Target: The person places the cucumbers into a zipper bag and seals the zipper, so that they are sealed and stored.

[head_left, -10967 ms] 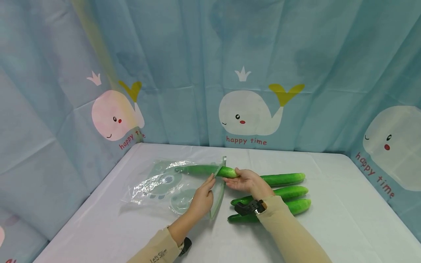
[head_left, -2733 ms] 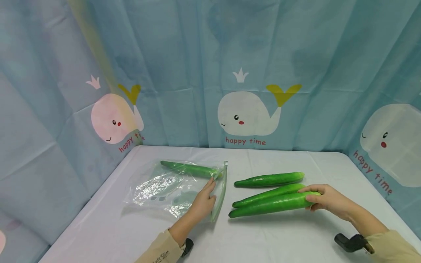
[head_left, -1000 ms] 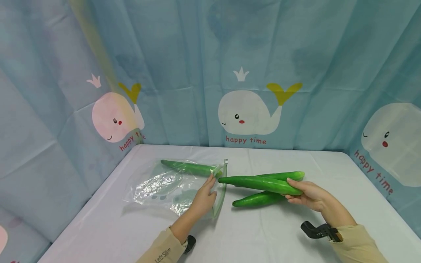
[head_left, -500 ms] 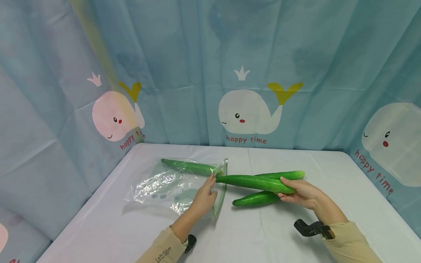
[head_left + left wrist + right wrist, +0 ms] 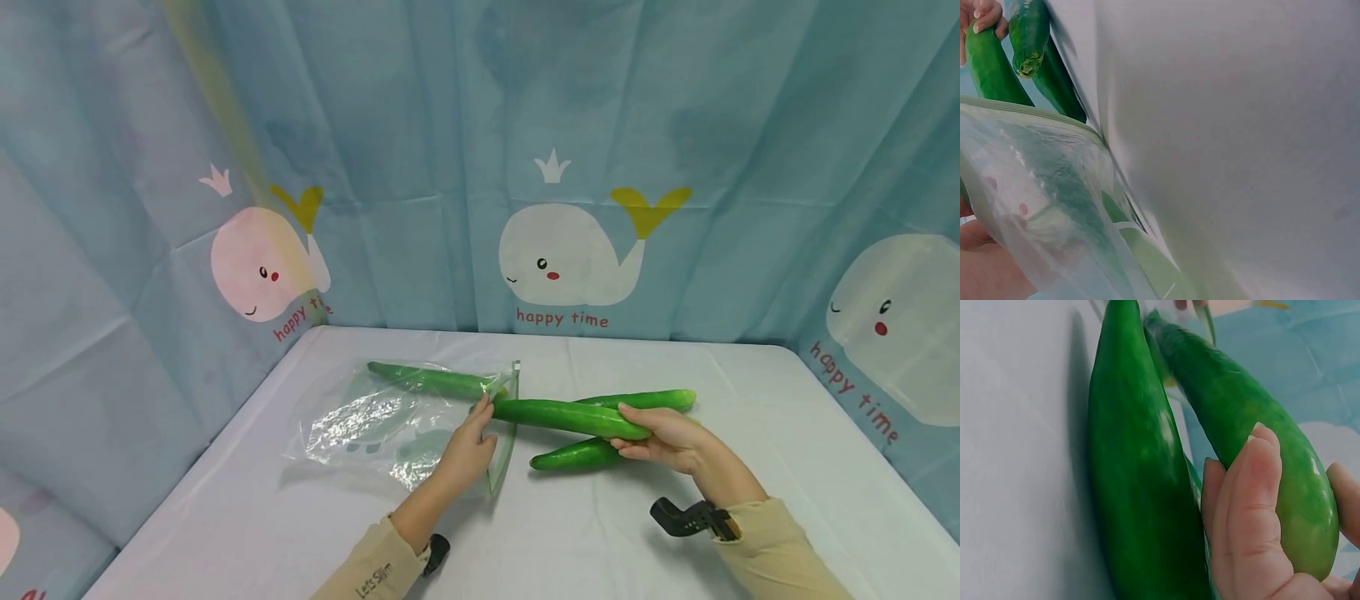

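Observation:
My right hand (image 5: pixel 667 440) grips the pale end of a green cucumber (image 5: pixel 562 416), thumb on one side and fingers on the other, also plain in the right wrist view. Its dark tip reaches into the mouth of a clear zip bag (image 5: pixel 352 429) lying on the table. At that mouth, my left hand (image 5: pixel 463 457) pinches the edge; the left wrist view shows the zip rim (image 5: pixel 1041 114) raised off the table. Inside the bag, along its far side, lies another cucumber (image 5: pixel 431 381). Some of the left fingers are hidden behind the plastic.
Two more cucumbers lie on the white table, one behind the held one (image 5: pixel 667 400) and one in front of it (image 5: pixel 573 456). A blue curtain (image 5: pixel 405 167) with whale prints hangs behind the table and along its sides.
Earlier, the right hand put one cucumber into the bag, then picked the nearest one off the table. It has carried this left, tip now in the bag's mouth. The left hand stays at the edge.

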`<state>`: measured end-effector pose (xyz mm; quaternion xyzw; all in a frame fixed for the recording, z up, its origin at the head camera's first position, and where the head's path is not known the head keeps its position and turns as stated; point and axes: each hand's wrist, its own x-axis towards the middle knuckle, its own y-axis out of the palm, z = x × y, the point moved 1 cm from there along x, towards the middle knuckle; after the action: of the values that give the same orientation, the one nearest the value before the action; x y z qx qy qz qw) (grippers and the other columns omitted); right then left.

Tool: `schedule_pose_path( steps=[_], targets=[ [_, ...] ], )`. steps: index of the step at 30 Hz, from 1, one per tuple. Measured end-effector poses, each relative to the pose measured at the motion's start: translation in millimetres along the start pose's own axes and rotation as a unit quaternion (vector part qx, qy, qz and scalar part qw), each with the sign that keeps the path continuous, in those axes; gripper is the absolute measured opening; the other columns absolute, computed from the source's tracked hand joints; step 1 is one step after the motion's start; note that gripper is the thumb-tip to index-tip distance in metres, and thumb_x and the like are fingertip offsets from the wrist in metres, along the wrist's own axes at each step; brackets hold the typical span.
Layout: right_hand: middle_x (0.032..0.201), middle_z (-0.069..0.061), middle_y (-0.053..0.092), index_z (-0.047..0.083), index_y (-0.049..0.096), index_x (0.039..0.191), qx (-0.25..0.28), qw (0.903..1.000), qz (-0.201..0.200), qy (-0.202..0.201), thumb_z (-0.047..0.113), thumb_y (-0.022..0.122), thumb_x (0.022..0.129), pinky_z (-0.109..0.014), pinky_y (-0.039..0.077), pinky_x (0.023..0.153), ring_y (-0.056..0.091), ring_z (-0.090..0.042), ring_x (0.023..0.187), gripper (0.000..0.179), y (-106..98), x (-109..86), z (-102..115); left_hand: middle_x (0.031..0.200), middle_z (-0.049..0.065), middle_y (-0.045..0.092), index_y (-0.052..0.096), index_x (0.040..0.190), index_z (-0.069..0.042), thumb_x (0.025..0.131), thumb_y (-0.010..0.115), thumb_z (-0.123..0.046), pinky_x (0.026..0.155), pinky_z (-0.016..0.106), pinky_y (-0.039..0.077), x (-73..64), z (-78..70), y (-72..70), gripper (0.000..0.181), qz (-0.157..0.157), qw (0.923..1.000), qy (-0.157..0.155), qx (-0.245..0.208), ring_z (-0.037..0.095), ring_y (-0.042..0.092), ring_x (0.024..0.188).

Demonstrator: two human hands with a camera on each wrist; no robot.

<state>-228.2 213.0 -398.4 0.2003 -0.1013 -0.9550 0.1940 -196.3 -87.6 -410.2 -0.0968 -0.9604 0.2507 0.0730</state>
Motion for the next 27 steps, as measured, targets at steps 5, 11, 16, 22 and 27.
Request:
schedule_pose_path(
  steps=[5,11,16,22,27],
  targets=[
    [0.096,-0.011,0.061,0.007,0.058,0.103,0.003,0.9999,0.010,-0.003,0.021,0.053,0.101,-0.029,0.058,0.077,0.068,-0.019,0.083,0.015,7.1,4.4,-0.4,0.158,0.023,0.015,0.031,0.143,0.016,0.095,0.044,0.005,0.113,0.057,0.025,-0.2,-2.9,-0.6,0.050,-0.003,1.0000,0.004,-0.001,0.044,0.018,0.142],
    [0.096,-0.011,0.061,0.006,0.058,0.103,0.006,0.9998,0.018,-0.004,0.019,0.051,0.102,-0.029,0.058,0.078,0.069,-0.020,0.084,0.015,13.1,7.8,-0.7,0.158,0.023,0.016,0.031,0.142,0.016,0.096,0.044,0.004,0.113,0.055,0.025,0.0,-3.4,-0.9,0.050,-0.005,1.0000,-0.002,0.003,0.043,0.020,0.142],
    [0.096,-0.011,0.061,0.006,0.058,0.102,0.009,0.9998,0.015,-0.003,0.018,0.049,0.102,-0.029,0.058,0.078,0.069,-0.020,0.084,0.015,15.5,9.6,-0.4,0.158,0.022,0.016,0.031,0.143,0.015,0.096,0.045,0.004,0.113,0.056,0.023,-0.3,-3.7,-1.2,0.051,-0.007,1.0000,-0.002,0.000,0.043,0.020,0.142],
    [0.098,-0.013,0.060,0.003,0.056,0.107,0.018,0.9997,0.014,0.001,0.017,0.050,0.102,-0.030,0.058,0.080,0.069,-0.021,0.085,0.016,20.0,12.5,-0.3,0.158,0.022,0.016,0.032,0.142,0.016,0.096,0.046,0.004,0.113,0.057,0.022,-0.6,-4.5,-1.5,0.050,-0.008,1.0000,-0.003,0.001,0.044,0.018,0.142],
    [0.100,-0.015,0.059,-0.004,0.048,0.119,0.025,0.9996,0.012,0.006,0.015,0.049,0.103,-0.031,0.058,0.081,0.069,-0.022,0.085,0.025,25.8,16.6,-0.1,0.158,0.021,0.017,0.031,0.143,0.016,0.095,0.046,0.005,0.114,0.056,0.020,-0.3,-4.0,-1.6,0.051,-0.010,0.9999,-0.004,0.001,0.043,0.017,0.142]
  ],
)
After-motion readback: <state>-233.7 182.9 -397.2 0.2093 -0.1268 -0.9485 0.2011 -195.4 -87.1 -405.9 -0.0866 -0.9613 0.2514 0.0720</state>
